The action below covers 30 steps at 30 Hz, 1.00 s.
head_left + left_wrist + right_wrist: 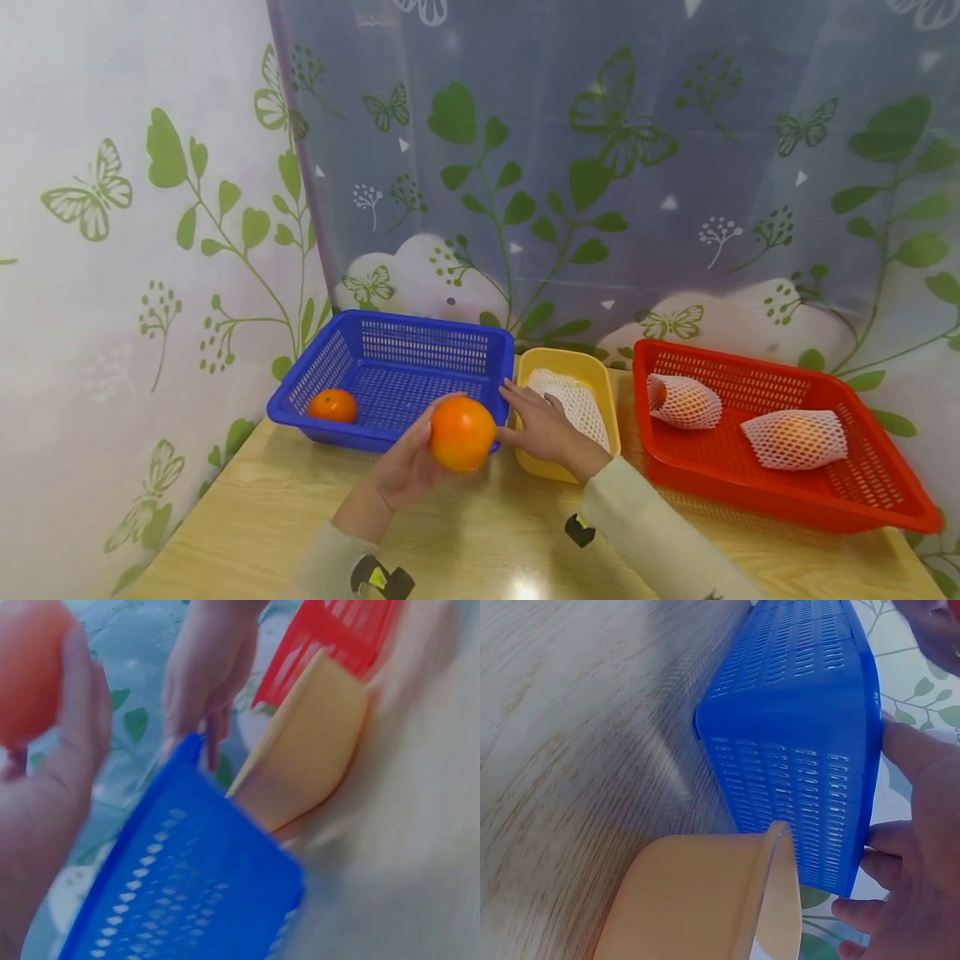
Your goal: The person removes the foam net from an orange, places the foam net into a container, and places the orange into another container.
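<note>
With fingers of the left hand (408, 467) curled round it, hold the large orange (462, 433) gently by the blue basket's (435, 322) near right corner; with the right hand's (546, 427) fingers spread at the right rim, steady without pushing

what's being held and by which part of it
The left hand holds the orange fruit around its left side in the head view; the right hand touches the blue basket's rim.
</note>
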{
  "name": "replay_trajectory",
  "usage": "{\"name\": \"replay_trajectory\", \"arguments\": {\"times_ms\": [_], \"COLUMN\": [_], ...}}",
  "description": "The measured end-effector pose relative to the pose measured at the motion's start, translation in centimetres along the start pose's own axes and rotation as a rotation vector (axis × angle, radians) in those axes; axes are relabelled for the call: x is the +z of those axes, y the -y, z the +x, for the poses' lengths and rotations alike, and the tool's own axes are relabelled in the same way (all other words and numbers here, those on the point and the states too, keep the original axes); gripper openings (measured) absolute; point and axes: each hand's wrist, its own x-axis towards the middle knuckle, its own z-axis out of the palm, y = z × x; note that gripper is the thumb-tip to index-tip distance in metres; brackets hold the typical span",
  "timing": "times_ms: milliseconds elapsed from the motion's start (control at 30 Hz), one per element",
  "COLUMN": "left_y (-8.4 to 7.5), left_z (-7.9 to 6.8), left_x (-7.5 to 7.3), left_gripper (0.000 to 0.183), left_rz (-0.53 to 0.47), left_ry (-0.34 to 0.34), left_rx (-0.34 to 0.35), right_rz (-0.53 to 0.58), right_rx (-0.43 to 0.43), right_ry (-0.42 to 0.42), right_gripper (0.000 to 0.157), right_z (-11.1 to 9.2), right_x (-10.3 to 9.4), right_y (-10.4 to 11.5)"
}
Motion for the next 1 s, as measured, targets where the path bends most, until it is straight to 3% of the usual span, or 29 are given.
{"name": "replay_trajectory", "arguments": {"times_ms": [133, 267, 333, 400, 633, 833, 900, 1000], "left_y": [-1.4, -2.7, -3.1, -3.4, -4.3, -6.0, -6.6, -7.1], "left_z": [0.0, 0.3, 0.3, 0.3, -0.1, -0.1, -0.3, -0.6], "left_x": [-0.3, -0.6, -0.8, -1.1, -2.5, -4.1, -4.5, -4.9], "left_gripper": [0.041, 0.057, 0.061, 0.062, 0.061, 0.065, 0.059, 0.040], "left_rz": [0.253, 0.612, 0.748, 0.805, 0.742, 0.742, 0.672, 0.445], "left_ry": [-0.219, -0.456, -0.532, -0.586, -0.696, -0.805, -0.832, -0.844], "left_rx": [0.000, -0.056, -0.089, -0.125, -0.188, -0.135, -0.088, 0.013], "right_rz": [0.029, 0.051, 0.059, 0.062, 0.058, 0.066, 0.064, 0.044], "right_rx": [-0.005, 0.008, 0.011, 0.012, 0.017, 0.013, 0.013, 0.011], "right_ry": [0.000, 0.004, 0.001, -0.001, 0.005, 0.001, 0.003, 0.003], "right_gripper": [0.079, 0.081, 0.082, 0.082, 0.082, 0.083, 0.083, 0.083], "right_z": [-0.1, -0.2, -0.3, -0.3, -0.3, -0.2, -0.1, -0.1], "right_x": [0.1, 0.0, 0.0, -0.1, -0.1, 0.0, 0.1, 0.2], "right_y": [0.0, 0.0, 0.0, 0.0, 0.0, 0.0, 0.0, -0.1]}}
